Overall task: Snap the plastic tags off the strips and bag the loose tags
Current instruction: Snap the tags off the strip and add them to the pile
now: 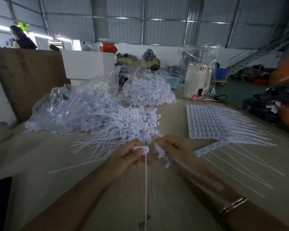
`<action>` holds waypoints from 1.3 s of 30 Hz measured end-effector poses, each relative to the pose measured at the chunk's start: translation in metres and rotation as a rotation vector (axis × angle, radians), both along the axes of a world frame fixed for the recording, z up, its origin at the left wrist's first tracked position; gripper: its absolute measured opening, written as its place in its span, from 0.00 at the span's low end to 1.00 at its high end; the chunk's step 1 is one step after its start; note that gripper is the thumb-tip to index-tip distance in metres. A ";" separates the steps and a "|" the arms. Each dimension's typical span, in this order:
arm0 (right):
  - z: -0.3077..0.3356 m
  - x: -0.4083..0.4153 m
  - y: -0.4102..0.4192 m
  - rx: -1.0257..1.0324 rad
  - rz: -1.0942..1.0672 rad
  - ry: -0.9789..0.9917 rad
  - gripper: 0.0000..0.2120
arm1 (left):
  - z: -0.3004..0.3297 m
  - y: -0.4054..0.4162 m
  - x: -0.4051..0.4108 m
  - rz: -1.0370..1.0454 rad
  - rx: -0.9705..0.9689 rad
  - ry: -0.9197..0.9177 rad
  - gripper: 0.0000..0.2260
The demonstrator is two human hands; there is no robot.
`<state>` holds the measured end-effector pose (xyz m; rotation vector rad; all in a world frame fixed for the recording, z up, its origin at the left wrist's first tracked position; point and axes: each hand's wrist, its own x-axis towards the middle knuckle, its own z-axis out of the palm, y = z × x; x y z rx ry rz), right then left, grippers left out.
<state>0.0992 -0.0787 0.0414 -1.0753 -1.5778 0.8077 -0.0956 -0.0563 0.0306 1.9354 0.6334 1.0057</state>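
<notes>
Left hand [132, 153] pinching one tag [141, 149] by its flat head, tail hanging straight down toward the bench [45, 157] edge: apparently just snapped free. Right hand [173, 152] curled round the strip [162, 153], blurred, tails trailing back; gripped close to the tag, likely for a clean break. Just beyond the tag, loose pile [123, 127] spilling from a clear bag [70, 107]. Right of the tag, unsnapped strips [205, 122] lying flat. Thin white plastic, stiff heads, whippy tails.
</notes>
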 end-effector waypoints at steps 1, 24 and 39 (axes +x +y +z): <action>0.002 0.006 -0.001 -0.015 -0.033 0.084 0.08 | 0.000 -0.001 -0.002 0.007 -0.040 -0.036 0.13; -0.006 0.003 -0.003 0.313 -0.083 -0.814 0.04 | -0.009 0.004 0.007 0.300 0.245 0.330 0.09; -0.001 0.028 0.001 0.075 -0.149 -0.170 0.08 | 0.000 0.004 -0.015 0.157 0.325 0.135 0.18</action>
